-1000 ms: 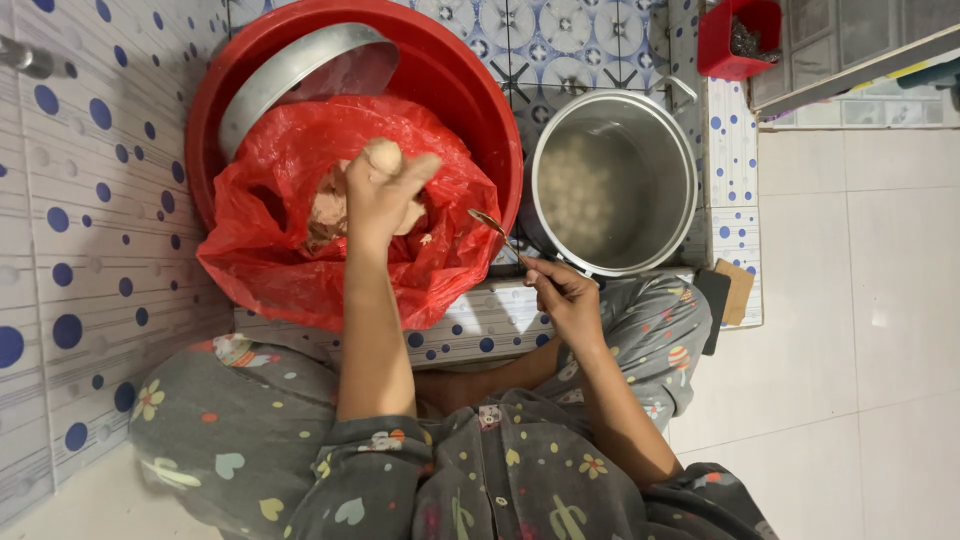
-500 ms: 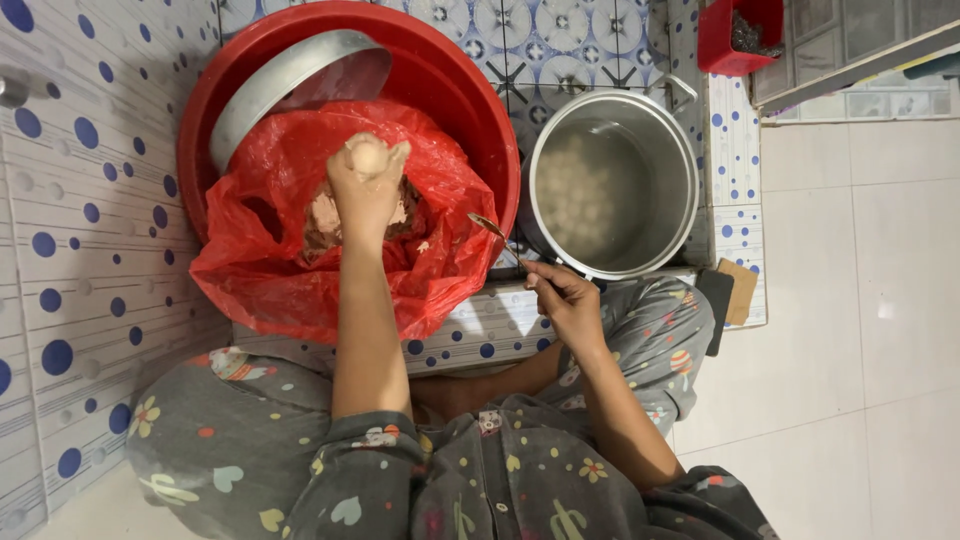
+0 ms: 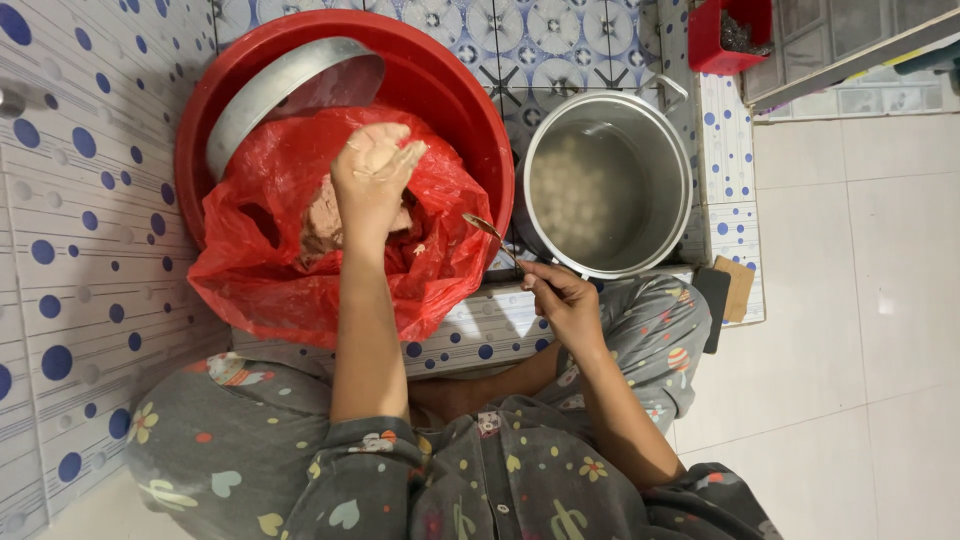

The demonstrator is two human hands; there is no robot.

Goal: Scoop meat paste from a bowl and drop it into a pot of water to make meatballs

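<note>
my left hand is closed around a lump of pinkish paste, raised over the crumpled red plastic bag that fills the round red plastic basin. my right hand pinches a thin metal spoon just beside the round steel pot of pale balls; bare tiled floor lies open to the right.
</note>
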